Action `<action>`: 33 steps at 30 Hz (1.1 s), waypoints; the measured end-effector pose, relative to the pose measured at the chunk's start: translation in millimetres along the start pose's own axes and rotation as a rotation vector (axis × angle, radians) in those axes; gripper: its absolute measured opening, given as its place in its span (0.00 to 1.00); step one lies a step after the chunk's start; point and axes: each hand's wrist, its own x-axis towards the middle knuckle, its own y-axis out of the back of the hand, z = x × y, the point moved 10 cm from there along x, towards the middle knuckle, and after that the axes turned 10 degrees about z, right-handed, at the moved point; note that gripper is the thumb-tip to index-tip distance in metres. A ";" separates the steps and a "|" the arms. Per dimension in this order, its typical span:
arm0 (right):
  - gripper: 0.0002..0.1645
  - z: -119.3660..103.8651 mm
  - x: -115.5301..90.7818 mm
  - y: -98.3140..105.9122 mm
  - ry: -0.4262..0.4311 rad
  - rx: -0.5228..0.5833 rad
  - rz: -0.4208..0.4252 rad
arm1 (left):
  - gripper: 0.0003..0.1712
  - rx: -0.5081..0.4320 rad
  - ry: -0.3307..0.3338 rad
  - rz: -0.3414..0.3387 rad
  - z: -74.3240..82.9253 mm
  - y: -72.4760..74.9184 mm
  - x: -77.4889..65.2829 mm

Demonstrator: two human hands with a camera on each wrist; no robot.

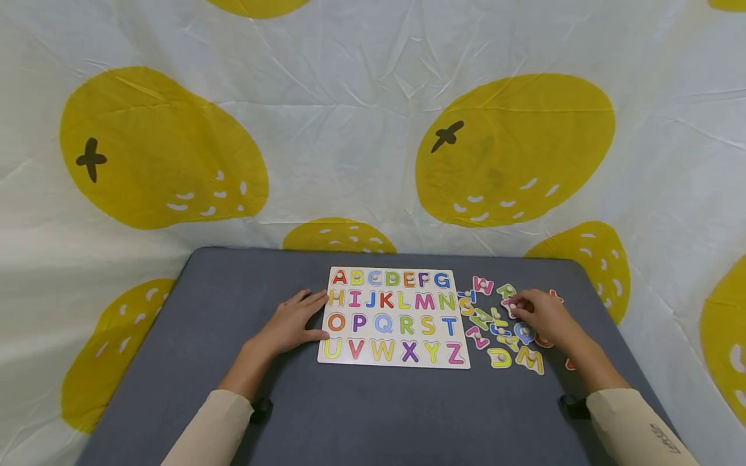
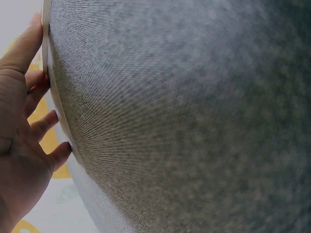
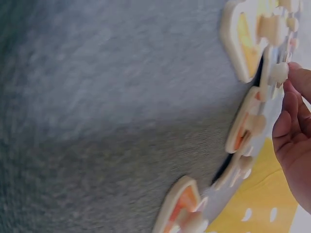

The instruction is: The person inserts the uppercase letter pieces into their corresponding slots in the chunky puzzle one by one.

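Observation:
A white alphabet puzzle board (image 1: pixel 393 312) lies on the table with colored letters in rows. Wooden knobs show on several letters of its top row and on the H. My left hand (image 1: pixel 291 321) rests at the board's left edge, its spread fingers and thumb touching the rim; the left wrist view shows these fingers (image 2: pixel 41 127) along the edge. To the right of the board, my right hand (image 1: pixel 546 317) pinches a pink letter piece (image 1: pixel 510 308) among the loose pieces. Its fingers partly cover that piece, so the letter is unclear.
Loose knobbed letters crowd the board's right side, including a yellow W (image 1: pixel 530 360), a pink M (image 1: pixel 482 285) and a blue round letter (image 1: pixel 524 333). A red piece (image 1: pixel 570 364) lies farther right. Behind the grey table (image 1: pixel 384 414) hangs a patterned curtain (image 1: pixel 344 155).

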 end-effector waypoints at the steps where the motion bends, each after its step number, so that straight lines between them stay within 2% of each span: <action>1: 0.09 -2.1 0.8 1.2 0.004 -0.003 0.007 | 0.53 -0.001 0.000 0.001 0.2 0.2 -0.1; 6: 0.09 -19.7 6.1 3.0 0.026 -0.010 0.020 | 0.53 -0.003 -0.002 0.000 1.6 1.5 -0.3; 11: 0.07 -47.1 11.2 -1.1 0.066 -0.028 0.035 | 0.53 -0.007 -0.006 -0.001 2.4 2.2 -0.2; 18: 0.05 -81.4 22.9 -13.0 0.115 0.017 0.043 | 0.53 0.003 -0.007 -0.010 1.3 1.1 -0.2; 25: 0.05 -116.5 39.7 -32.4 0.170 0.021 0.009 | 0.54 0.005 -0.001 -0.017 -0.3 -1.1 0.8; 29: 0.06 -138.1 48.0 -45.5 0.175 0.051 -0.030 | 0.54 0.008 -0.001 -0.018 -0.9 -1.9 0.9; 33: 0.06 -163.2 57.6 -58.6 0.223 0.084 -0.040 | 0.54 0.009 -0.008 -0.009 -1.6 -0.7 0.4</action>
